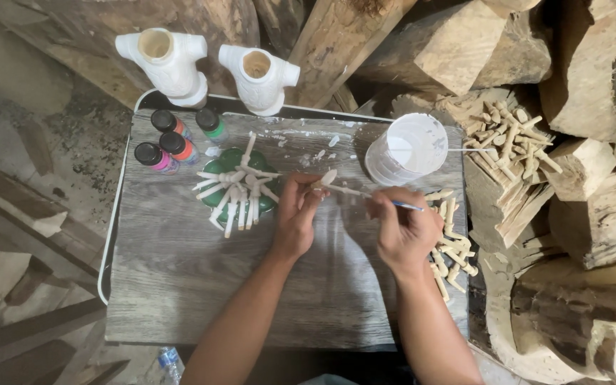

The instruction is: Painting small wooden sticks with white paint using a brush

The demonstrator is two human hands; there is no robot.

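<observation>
Hands meet over the grey wood-grain table [180, 285]: the left hand [295, 214] pinches a small white-painted wooden piece [326, 180] between its fingertips, while the right hand [402, 228] is closed around a thin paintbrush [376, 198] whose tip lies against that piece. Just left of them a green dish [231, 158] carries a heap of white-coated pieces; beside the right hand lies a pile of bare wooden pieces [450, 242] — and behind it a white paint cup [408, 148], with four small paint bottles [169, 141] well apart at the far left.
</observation>
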